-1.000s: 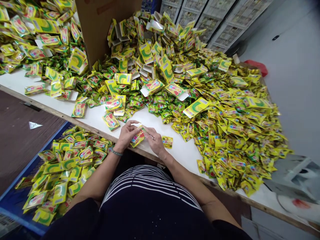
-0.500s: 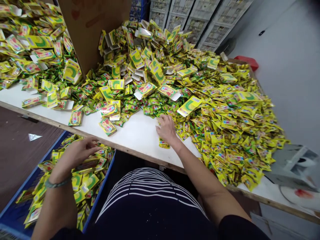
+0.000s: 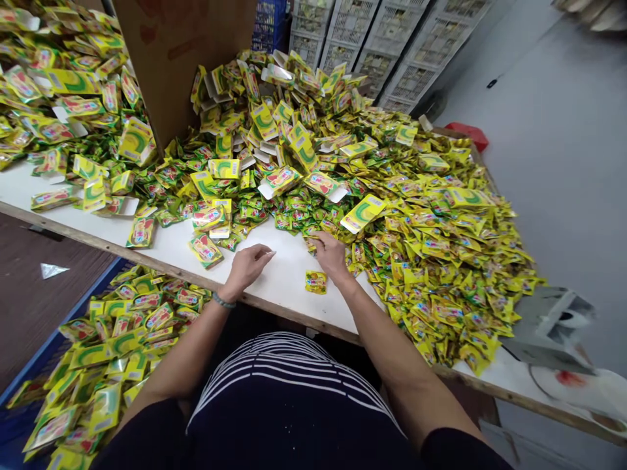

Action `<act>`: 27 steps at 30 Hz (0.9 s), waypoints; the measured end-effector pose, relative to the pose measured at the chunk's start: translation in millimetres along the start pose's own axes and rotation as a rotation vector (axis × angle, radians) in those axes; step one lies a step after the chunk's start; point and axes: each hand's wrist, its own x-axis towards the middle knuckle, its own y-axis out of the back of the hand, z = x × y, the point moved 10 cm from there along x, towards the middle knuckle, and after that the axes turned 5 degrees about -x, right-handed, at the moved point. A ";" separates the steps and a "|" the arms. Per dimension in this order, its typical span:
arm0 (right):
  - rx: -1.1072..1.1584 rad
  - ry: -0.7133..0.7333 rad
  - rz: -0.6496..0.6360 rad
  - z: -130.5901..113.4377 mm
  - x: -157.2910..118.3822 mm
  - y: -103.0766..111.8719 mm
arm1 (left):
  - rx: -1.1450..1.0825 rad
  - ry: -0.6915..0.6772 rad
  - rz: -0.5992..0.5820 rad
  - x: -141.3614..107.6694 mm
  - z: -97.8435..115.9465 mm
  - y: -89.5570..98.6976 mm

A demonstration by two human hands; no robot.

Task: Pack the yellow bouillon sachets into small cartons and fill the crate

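My left hand (image 3: 249, 266) is over the white table (image 3: 281, 287) near its front edge, thumb and fingers pinched together; whatever may be between them is too small to name. My right hand (image 3: 329, 253) reaches the near edge of the packet heap (image 3: 421, 228), its fingers closed at a small yellow packet (image 3: 311, 240). Just below that hand a single yellow packet (image 3: 316, 282) lies flat on the table. Left of my left hand rests a green and yellow box (image 3: 206, 250). More boxes, some with open flaps, lie on the heap, among them a yellow one (image 3: 363, 213).
A blue crate (image 3: 29, 365) full of boxes stands below the table at the left. A cardboard divider (image 3: 171, 72) rises at the back left. Stacked white crates (image 3: 382, 59) stand behind the heap. At the right are a grey box-like object (image 3: 548, 326) and a red object (image 3: 467, 135).
My left hand has moved from above the blue crate to the table, and its fingers have closed. My right hand has shifted slightly off the single packet, which now shows whole.
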 end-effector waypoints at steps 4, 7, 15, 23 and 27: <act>0.523 -0.224 -0.147 -12.0 -20.3 -29.2 | -0.233 0.098 -0.059 6.0 -15.1 -29.0; 0.727 -0.266 -0.219 -31.1 -37.0 -48.0 | -0.338 0.147 -0.141 3.3 -23.2 -47.2; 0.552 -0.263 -0.179 -36.0 -52.5 -53.3 | -0.488 0.281 -0.218 -12.3 -36.6 -57.9; -0.030 -0.070 0.109 0.6 -2.8 18.0 | -0.488 0.295 0.014 -9.9 -49.2 -32.9; -0.404 0.265 -0.064 -18.8 30.3 -2.0 | -0.479 0.302 0.095 -11.8 -58.4 -18.7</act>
